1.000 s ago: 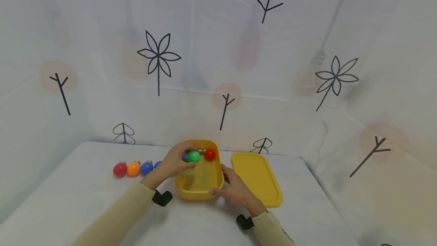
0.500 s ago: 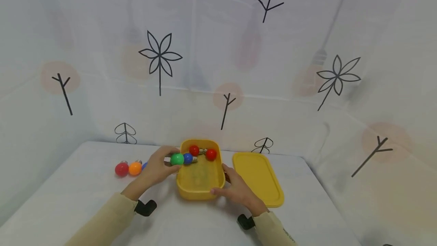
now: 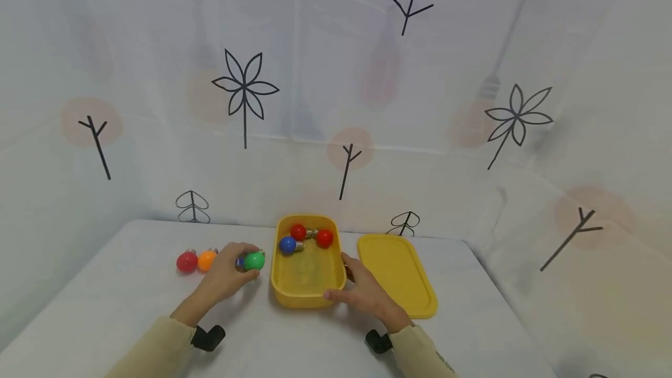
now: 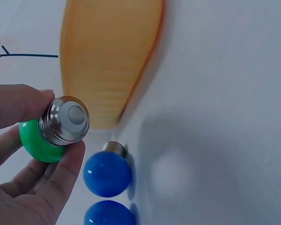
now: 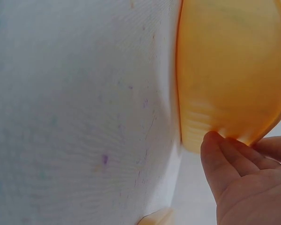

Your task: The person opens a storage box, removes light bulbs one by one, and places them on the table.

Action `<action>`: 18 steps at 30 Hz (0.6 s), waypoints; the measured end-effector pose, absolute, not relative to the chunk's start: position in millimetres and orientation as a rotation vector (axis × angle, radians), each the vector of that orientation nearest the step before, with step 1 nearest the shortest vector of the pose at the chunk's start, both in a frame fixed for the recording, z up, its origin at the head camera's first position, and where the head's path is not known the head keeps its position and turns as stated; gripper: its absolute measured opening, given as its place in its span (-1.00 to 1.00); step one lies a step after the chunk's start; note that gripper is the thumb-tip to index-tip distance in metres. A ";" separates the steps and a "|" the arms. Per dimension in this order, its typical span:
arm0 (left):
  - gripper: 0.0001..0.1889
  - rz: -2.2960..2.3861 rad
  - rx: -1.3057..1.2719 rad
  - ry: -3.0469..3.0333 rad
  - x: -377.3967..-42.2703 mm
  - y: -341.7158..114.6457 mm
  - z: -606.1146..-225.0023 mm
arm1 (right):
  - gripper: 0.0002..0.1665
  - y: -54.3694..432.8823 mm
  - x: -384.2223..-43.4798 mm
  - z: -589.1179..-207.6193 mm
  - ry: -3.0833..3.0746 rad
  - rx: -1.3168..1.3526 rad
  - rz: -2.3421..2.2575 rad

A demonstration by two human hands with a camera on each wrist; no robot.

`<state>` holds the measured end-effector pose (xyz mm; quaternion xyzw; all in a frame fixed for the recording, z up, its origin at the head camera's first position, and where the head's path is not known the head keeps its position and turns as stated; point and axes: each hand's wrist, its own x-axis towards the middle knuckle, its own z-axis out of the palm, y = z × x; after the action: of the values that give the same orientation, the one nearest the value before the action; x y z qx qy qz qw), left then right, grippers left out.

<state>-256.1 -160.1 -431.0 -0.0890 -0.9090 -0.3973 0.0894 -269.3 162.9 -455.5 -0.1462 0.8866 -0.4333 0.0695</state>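
Observation:
My left hand [image 3: 226,273] pinches a green light bulb [image 3: 254,261] left of the yellow container [image 3: 299,301]. In the left wrist view its thumb and fingers are at the metal screw base [image 4: 65,123]. Two blue bulbs [image 4: 107,174] lie on the cloth below that hand; in the head view the hand mostly hides them. My right hand [image 3: 364,293] rests against the container's near right corner, thumb at the near side. Its extended fingers [image 5: 218,159] press the outer wall in the right wrist view. Inside the container lie two red bulbs [image 3: 325,238] and a blue bulb [image 3: 287,244].
A red bulb [image 3: 186,262] and an orange bulb [image 3: 206,261] lie left of the left hand. The flat yellow lid [image 3: 399,279] lies right of the container. White cloth covers the table [image 3: 94,308], and a patterned cloth [image 3: 315,74] hangs behind it.
My left hand has carried the green bulb left and down, from above the container to beside it. The blue bulb in the container is now uncovered. My right hand stays at the container.

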 end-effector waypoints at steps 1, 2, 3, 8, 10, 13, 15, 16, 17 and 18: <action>-0.52 -1.182 -0.252 -2.709 -256.3 -161.4 -433.2 | 0.26 162.9 -269.5 -455.7 2.669 -0.438 -1.303; -0.53 -1.178 -0.240 -2.714 -256.3 -162.6 -435.2 | 0.26 162.9 -269.5 -455.6 2.669 -0.436 -1.304; -0.53 -1.173 -0.229 -2.719 -256.2 -163.8 -437.0 | 0.26 162.9 -269.6 -455.4 2.668 -0.437 -1.305; -0.51 -1.130 -0.202 -2.751 -254.7 -168.4 -442.2 | 0.26 163.5 -269.4 -454.8 2.673 -0.448 -1.303; -0.49 -1.126 -0.197 -2.763 -254.6 -169.9 -443.5 | 0.25 163.6 -269.0 -454.2 2.672 -0.454 -1.306; -0.49 -1.137 -0.179 -2.781 -254.3 -171.9 -445.1 | 0.25 163.6 -268.3 -453.4 2.673 -0.459 -1.305; -0.49 -1.134 -0.162 -2.794 -255.0 -172.9 -446.7 | 0.24 163.5 -267.7 -452.9 2.674 -0.464 -1.303; -0.49 -1.131 -0.158 -2.800 -255.2 -173.2 -447.5 | 0.24 163.6 -267.5 -452.8 2.676 -0.468 -1.300; -0.49 -1.126 -0.157 -2.804 -255.6 -173.6 -448.6 | 0.24 163.7 -267.4 -452.9 2.679 -0.471 -1.297; -0.50 -1.120 -0.154 -2.807 -256.0 -173.7 -449.4 | 0.24 163.7 -267.2 -452.8 2.680 -0.475 -1.296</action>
<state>-256.0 -173.7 -449.4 -0.0509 -0.9260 -0.3696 0.0575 -267.2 163.7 -452.8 -0.1573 0.8872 -0.4291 0.0632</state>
